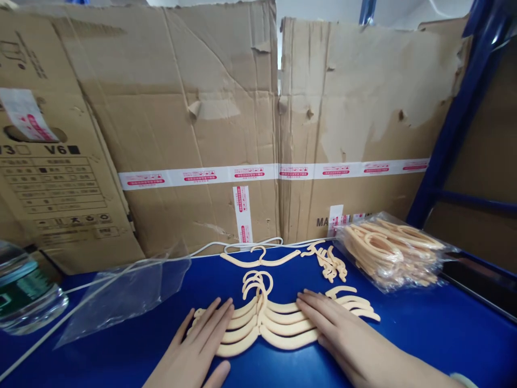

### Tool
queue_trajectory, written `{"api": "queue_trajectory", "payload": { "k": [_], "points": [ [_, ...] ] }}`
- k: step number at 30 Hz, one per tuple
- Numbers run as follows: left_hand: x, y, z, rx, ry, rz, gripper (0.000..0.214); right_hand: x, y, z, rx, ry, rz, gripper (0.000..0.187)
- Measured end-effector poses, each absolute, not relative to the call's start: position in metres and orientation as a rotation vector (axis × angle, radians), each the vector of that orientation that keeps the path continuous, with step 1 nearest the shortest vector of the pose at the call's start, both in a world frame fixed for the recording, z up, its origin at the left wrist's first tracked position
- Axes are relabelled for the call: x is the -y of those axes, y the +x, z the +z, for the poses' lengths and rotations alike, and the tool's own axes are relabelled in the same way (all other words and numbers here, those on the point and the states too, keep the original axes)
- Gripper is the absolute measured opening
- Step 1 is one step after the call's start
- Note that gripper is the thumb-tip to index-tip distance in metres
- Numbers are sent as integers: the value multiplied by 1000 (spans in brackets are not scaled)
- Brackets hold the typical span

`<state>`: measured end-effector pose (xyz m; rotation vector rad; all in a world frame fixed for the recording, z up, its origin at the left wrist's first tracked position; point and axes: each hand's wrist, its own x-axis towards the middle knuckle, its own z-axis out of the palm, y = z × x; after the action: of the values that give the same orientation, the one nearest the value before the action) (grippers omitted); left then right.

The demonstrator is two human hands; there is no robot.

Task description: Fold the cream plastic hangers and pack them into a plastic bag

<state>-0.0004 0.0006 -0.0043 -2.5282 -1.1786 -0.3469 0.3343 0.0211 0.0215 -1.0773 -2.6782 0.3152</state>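
Note:
Several cream-coloured hangers (281, 328) lie overlapped in a row on the blue table, their hooks bunched at the middle. My left hand (197, 342) rests flat over their left arms, fingers stretched out and thumb apart. Across their right arms lies my right hand (333, 328), its fingers straight and flat. The hanger tips stick out beyond both hands. Behind the row, a single hanger (278, 262) lies opened out, and beside it is a small heap of folded hanger pieces (332, 264).
A clear plastic bag full of cream hangers (391, 250) sits at the right, near a dark flat object (480, 288). An empty clear bag (125, 302), a white cable (97, 291) and a water bottle (26, 293) are at the left. Cardboard sheets (202, 134) stand behind.

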Motion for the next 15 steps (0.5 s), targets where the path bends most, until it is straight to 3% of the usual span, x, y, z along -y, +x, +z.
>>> {"api": "queue_trajectory", "payload": {
  "k": [15],
  "points": [
    [3,-3,-6,1305,-2544,-307,76,-27,341,9,2646,-963,165,57]
  ]
}}
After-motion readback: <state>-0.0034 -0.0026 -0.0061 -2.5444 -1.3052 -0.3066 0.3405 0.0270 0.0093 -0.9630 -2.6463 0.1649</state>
